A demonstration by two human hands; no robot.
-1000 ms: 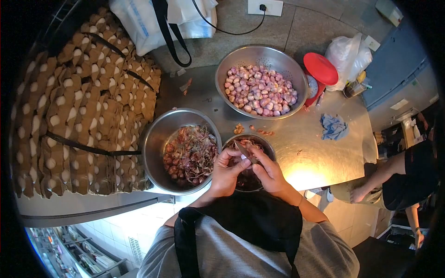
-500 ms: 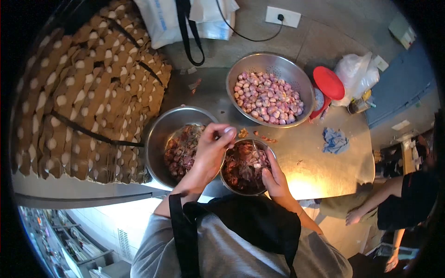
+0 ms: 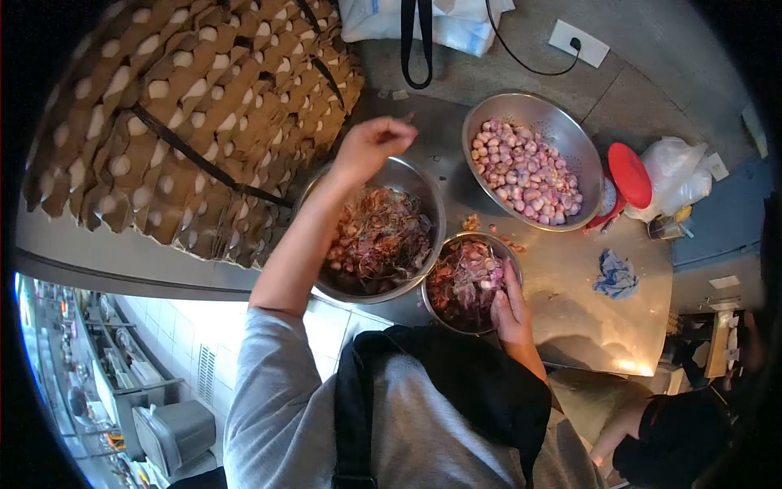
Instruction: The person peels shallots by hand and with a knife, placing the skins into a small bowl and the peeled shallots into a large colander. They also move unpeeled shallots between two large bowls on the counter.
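Note:
My left hand (image 3: 376, 149) is raised over the far rim of a large steel bowl (image 3: 437, 213), fingers curled together; anything pinched in them is hidden. Inside that bowl lie unpeeled shallots (image 3: 375, 236) with dry roots and loose skins. At the right rim of a smaller steel bowl (image 3: 464, 328), my right hand (image 3: 511, 308) is closed around what looks like a small knife (image 3: 493, 259); only a thin shiny sliver shows past the fingers. Reddish skins and papery peelings (image 3: 468, 277) fill the smaller bowl. Beyond it stands a steel colander (image 3: 481, 106) of pink-purple peeled shallots (image 3: 529, 171).
Stacked egg trays (image 3: 187, 122) held by black straps stand at the left. Right of the colander are a red scale (image 3: 629, 175), a white plastic bag (image 3: 676, 175) and a blue cloth (image 3: 616, 274) on the steel table (image 3: 562, 277). Another person (image 3: 676, 440) is at lower right.
My left hand has moved from beside the smaller bowl to over the large bowl's far rim. My right hand stays at the smaller bowl. The view has shifted, so the table sits farther right.

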